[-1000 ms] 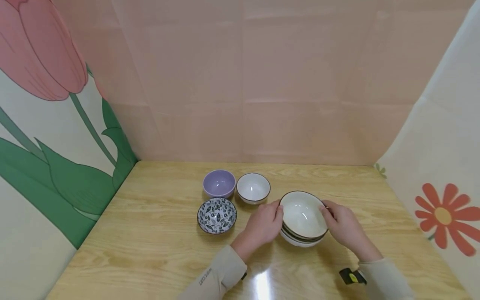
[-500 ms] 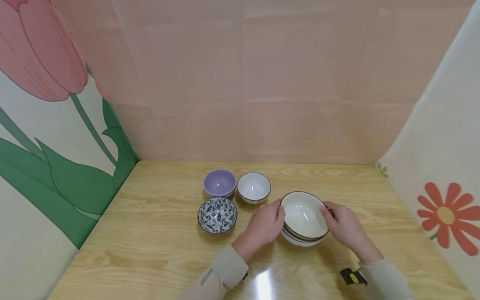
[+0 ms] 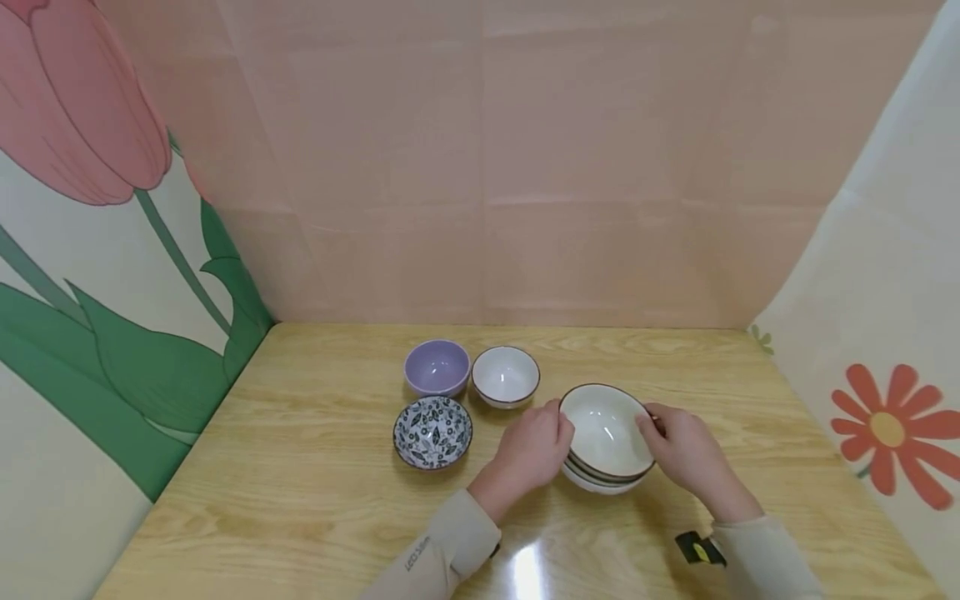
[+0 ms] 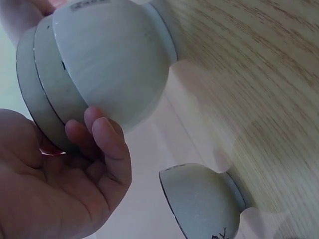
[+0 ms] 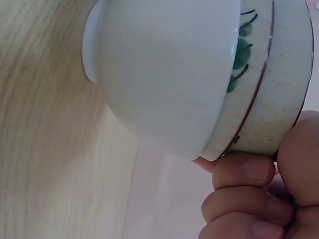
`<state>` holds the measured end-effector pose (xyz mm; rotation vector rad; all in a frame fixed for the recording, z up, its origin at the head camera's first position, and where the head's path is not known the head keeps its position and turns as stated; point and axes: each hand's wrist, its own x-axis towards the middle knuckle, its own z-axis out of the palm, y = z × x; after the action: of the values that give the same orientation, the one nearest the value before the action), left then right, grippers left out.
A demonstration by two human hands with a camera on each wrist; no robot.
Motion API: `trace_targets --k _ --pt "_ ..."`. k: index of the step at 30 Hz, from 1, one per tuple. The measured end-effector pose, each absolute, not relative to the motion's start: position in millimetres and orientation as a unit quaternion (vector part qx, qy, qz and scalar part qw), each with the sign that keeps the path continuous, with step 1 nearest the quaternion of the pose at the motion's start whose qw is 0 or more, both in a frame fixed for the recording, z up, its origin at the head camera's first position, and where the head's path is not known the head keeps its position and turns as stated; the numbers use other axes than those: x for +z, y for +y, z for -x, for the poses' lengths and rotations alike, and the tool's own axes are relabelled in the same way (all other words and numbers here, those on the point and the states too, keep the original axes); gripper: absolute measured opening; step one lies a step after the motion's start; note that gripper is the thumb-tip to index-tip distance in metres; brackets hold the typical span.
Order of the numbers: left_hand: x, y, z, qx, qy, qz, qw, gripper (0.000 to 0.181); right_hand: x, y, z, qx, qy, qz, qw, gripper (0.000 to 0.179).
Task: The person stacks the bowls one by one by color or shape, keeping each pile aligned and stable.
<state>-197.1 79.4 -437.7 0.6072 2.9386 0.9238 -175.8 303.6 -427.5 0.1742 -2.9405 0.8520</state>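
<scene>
A nested stack of three bowls stands on the right half of the table, a cream bowl (image 3: 607, 429) with a dark rim at its top. Lowest is a plain white bowl (image 5: 164, 74); green leaf marks show on the bowl above it in the right wrist view. My left hand (image 3: 528, 454) grips the stack's left side, thumb over the top rim and fingertips (image 4: 107, 134) against the outer walls. On the opposite side, my right hand (image 3: 690, 457) pinches the rim between thumb and curled fingers. How many bowls each hand bears is unclear.
Left of the stack stand a purple bowl (image 3: 437, 367), a white bowl (image 3: 506, 375) with a dark rim, and a black-and-white floral bowl (image 3: 432, 433), close together on the wooden table (image 3: 285, 467). A pink backdrop (image 3: 480, 167) rises behind the table's far edge.
My left thumb has slid slightly further over the top bowl's rim. The stack and the other bowls stay in place.
</scene>
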Motion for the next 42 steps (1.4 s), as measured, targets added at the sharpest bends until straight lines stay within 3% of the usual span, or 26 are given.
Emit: trace_targets --k 14,33,42 --pt "-442.0 80.2 199.1 0.291 0.937 -0.194 0.004 0.049 -424.7 302.4 174.8 0.272 -0.961 -0.043 0.023 0.039" --pt "-440.5 78.4 201.8 0.277 0.94 -0.197 0.023 0.05 -428.6 300.1 172.7 0.282 -0.957 -0.041 0.049 0.036" --pt "-438.7 76.8 200.8 0.253 0.942 -0.219 0.024 0.04 -430.8 299.7 171.4 0.287 -0.956 -0.032 0.051 0.035"
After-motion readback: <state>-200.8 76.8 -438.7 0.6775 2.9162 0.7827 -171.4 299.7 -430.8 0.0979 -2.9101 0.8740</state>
